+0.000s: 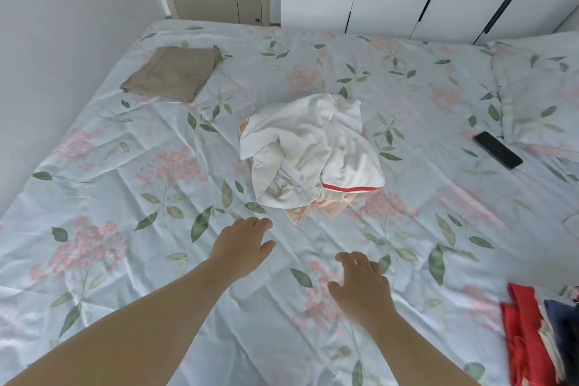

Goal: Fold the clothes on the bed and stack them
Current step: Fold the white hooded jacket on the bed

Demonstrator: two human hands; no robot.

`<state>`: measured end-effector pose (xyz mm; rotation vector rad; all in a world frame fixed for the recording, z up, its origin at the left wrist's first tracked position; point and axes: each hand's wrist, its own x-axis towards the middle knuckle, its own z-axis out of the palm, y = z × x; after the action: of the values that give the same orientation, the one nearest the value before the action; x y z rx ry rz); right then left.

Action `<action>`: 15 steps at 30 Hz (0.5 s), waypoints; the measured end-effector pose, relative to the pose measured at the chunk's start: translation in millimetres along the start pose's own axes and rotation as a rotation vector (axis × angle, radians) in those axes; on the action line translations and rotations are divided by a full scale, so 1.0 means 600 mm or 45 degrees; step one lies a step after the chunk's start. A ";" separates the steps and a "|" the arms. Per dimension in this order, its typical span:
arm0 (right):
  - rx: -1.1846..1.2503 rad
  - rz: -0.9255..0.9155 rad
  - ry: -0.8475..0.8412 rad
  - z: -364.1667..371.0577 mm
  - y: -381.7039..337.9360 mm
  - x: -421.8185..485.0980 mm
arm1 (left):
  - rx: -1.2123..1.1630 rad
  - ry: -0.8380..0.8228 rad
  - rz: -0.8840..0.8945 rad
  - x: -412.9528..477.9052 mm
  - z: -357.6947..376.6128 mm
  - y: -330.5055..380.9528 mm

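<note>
While both arms reach over the bed (94, 166), the left hand (242, 244) and right hand (363, 282) hover with loosely spread fingers, holding nothing. The crumpled white garment (310, 150) (pink cloth beneath it) lies mid-bed just beyond them, a folded tan garment (172, 72) far left.

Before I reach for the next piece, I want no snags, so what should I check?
1. Both hands free: ok, the left hand and right hand hold nothing.
2. Next piece within reach: looks ok, the crumpled white garment lies just ahead of the hands.
3. It lifts alone: cannot tell, it sits on a peach garment.
4. Folding room: ok, bare sheet in front of the pile.
5. Stack started: ok, folded tan garment at the far left.
6. Phone out of the way: ok, off right by the pillow.
</note>
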<state>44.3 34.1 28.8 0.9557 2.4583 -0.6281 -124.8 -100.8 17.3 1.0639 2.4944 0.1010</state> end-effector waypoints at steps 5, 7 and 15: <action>-0.030 0.028 0.004 0.028 0.012 0.137 | -0.017 -0.020 -0.022 0.114 0.087 -0.033; -0.027 0.023 0.053 0.030 0.011 0.198 | -0.009 -0.031 -0.040 0.152 0.119 -0.049; 0.151 -0.146 0.457 -0.005 -0.017 0.456 | -0.129 -0.340 -0.233 0.256 0.240 -0.088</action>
<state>-147.4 169.5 -112.6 1.0562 2.8356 -0.6980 -196.3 -43.7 -179.7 0.7506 2.3044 0.0284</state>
